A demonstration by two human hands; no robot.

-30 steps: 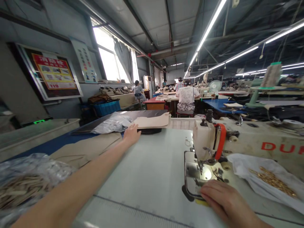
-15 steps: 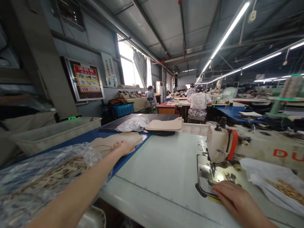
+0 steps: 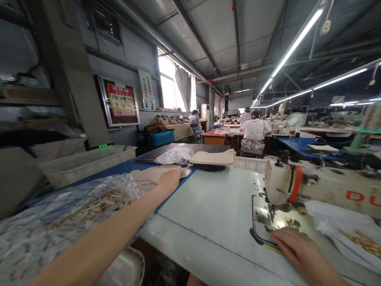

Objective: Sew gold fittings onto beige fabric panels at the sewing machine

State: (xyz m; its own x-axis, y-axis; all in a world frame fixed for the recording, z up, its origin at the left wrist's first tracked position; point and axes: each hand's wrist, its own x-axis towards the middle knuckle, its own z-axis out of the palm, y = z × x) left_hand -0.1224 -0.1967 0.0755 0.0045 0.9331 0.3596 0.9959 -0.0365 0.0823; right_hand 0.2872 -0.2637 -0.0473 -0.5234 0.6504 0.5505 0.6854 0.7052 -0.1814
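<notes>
Beige cut panel (image 3: 145, 174) | long axis sideways | under left hand (image 3: 170, 179)

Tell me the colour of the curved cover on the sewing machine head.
The curved cover is orange-red, shown best in the head view.

Left hand (image 3: 170, 179) on beige panel (image 3: 149, 174), right hand (image 3: 299, 250) by sewing machine (image 3: 278, 182)

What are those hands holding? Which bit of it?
The left hand is on the edge of a beige cut panel, but I cannot tell if it grips. The right hand seems to hold nothing, lying beside the sewing machine's metal plate.
</notes>
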